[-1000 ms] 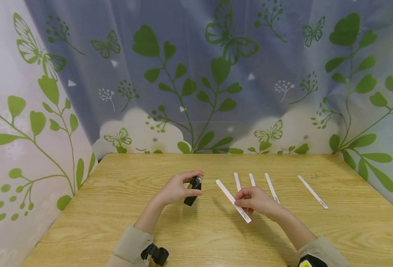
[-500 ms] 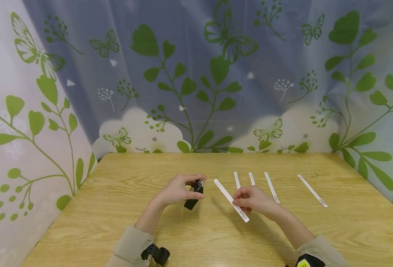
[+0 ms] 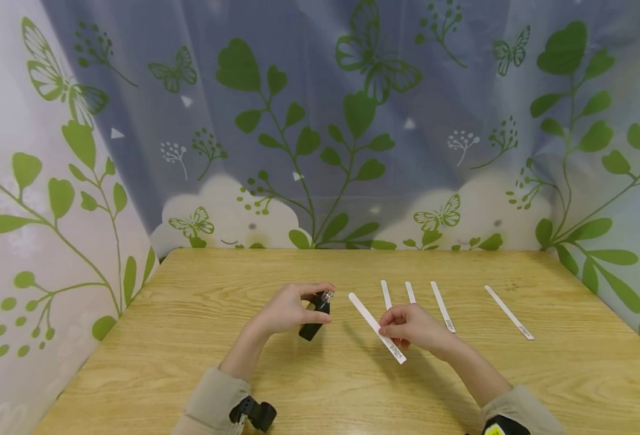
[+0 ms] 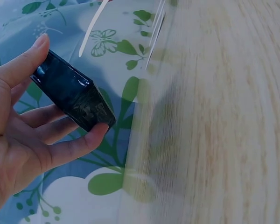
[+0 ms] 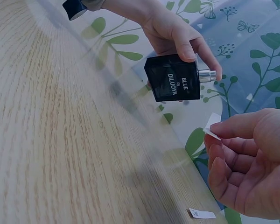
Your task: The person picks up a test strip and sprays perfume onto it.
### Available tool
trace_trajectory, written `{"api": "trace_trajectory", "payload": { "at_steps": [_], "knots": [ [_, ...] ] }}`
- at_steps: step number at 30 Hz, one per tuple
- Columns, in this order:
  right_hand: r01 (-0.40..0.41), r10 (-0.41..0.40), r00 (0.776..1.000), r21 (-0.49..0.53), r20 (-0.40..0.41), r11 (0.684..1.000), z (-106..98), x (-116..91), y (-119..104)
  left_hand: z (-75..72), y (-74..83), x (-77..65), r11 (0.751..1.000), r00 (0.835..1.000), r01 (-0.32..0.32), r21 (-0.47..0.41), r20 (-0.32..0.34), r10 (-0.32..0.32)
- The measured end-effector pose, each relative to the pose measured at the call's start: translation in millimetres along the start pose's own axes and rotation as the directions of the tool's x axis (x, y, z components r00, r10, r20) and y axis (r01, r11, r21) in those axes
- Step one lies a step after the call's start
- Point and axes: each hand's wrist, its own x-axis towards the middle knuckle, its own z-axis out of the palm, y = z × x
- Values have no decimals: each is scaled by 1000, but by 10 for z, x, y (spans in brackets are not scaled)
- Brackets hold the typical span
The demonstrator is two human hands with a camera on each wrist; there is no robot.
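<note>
My left hand [image 3: 286, 311] grips a black perfume bottle [image 5: 170, 81] with white lettering, tilted above the table. Its index finger lies on the silver spray nozzle [image 5: 207, 75], while the thumb and other fingers hold the bottle's sides. Between thumb and fingertips, my right hand [image 3: 418, 327] pinches a long white scent test strip [image 3: 363, 309]. This strip slants in front of the nozzle, a short gap to its right in the head view. Small dark print marks its near end.
Several more white strips lie on the wooden table [image 3: 217, 284]: a left one [image 3: 386, 294], one beside it [image 3: 410, 292], another [image 3: 442, 306] and one farther right [image 3: 510, 312]. A patterned curtain [image 3: 320, 151] rises behind the table's far edge.
Over the last second the perfume bottle and left index finger have shifted slightly down and right. The right hand and its test strip stay nearly in place.
</note>
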Motion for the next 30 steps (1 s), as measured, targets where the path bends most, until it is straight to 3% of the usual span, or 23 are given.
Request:
{"api": "trace_trajectory", "payload": {
  "at_steps": [9,30],
  "knots": [
    [4,-4,1000,16,10,1000,-2,-16,-3,-9,24,4,1000,1000,-3,-3,17,3],
    [3,-3,1000,2,8,1000,2,-28,-8,-41,-6,11,1000,997,-9,-12,-74,8]
  ]
}}
